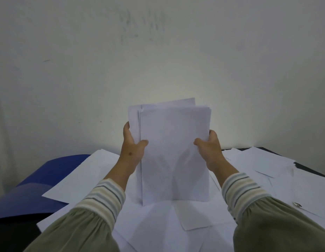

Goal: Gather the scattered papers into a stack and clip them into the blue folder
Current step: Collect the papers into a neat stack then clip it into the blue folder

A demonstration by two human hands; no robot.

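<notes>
Both hands, left hand (133, 148) and right hand (209, 148), gripped the upright white paper stack (173, 151); the glossy blue plastic folder (41, 179) lay lower left.

No readable text, label, brand, number or sign anywhere in view. Blank on the facing side: upright stack of white paper sheets (174, 151). Blank too: loose white sheets (258, 160) spread over the worktop. Plain, unmarked cover on the glossy blue plastic folder (40, 188). Only faint grey smudges, not letters, on the pale painted wall (143, 26). Too small to read anything on it: small shiny metal object (297, 204) at right.
</notes>
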